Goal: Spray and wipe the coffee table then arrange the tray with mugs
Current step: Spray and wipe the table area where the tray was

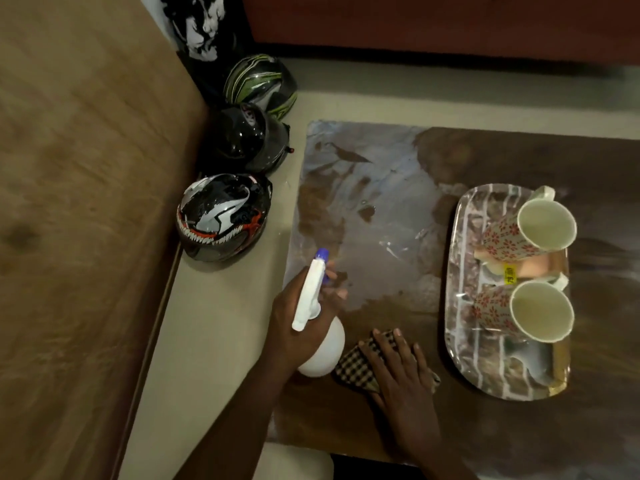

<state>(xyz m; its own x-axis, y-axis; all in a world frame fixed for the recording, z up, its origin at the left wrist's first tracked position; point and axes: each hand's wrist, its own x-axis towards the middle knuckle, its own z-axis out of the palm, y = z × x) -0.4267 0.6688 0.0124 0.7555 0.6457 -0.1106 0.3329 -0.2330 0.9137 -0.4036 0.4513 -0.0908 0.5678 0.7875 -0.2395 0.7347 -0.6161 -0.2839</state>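
Observation:
My left hand [294, 317] grips a white spray bottle [320, 341] with a blue nozzle, fingers curled round its trigger, nozzle pointing away over the dark wooden coffee table [502, 157]. The table's left part shines wet. My right hand [401, 368] lies flat, fingers straight, on a checked cloth [356, 367] near the table's front edge, right beside the bottle. To the right, an oval patterned tray [467, 358] holds two floral mugs, one farther [530, 230] and one nearer [523, 313], both upright with their cream insides showing.
Three motorcycle helmets stand in a row on the pale floor left of the table: a black and white one with teeth [223, 216], a glossy black one [244, 136], a green-striped one [261, 84]. A brown bed surface [79, 202] fills the left. Red-brown furniture [433, 22] runs along the back.

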